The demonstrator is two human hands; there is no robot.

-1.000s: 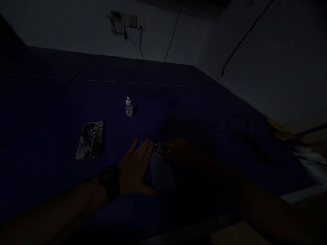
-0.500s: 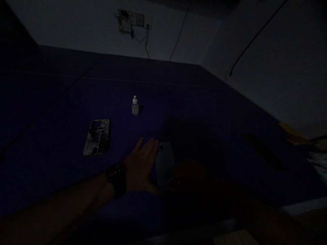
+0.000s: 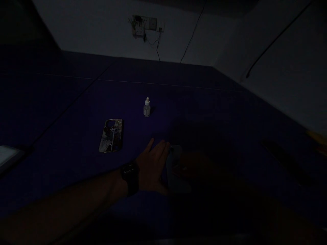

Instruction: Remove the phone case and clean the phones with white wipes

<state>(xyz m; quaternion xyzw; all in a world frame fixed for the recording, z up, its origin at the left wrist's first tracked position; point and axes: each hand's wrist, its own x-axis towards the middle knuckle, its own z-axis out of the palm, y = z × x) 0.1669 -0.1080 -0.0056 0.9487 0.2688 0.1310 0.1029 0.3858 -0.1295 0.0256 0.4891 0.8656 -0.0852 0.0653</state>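
Observation:
A smartphone [image 3: 178, 185] lies back side up on the dark blue surface, its camera lenses at the upper left. My left hand [image 3: 152, 166], with a dark watch [image 3: 130, 175] on the wrist, rests flat against the phone's left edge, fingers stretched out and thumb near its lower end. Over the phone's back is my right hand [image 3: 195, 163], deep in shadow, its fingers bent and closed. Something small and pale shows at its fingertips; too dark to name. Further left lies a patterned phone case [image 3: 111, 136]. A small dropper bottle [image 3: 146, 109] stands upright beyond the hands.
A long dark flat object [image 3: 284, 161] lies at the right. At the left edge is a pale-topped object [image 3: 9, 156], partly cut off. The far wall has sockets [image 3: 149, 23] with cables. Something yellow [image 3: 316, 137] sits by the right wall.
The view has swung left, so everything sits further right and the pale-topped object has appeared. My right hand has moved up along the phone's back. My left hand stays at its edge.

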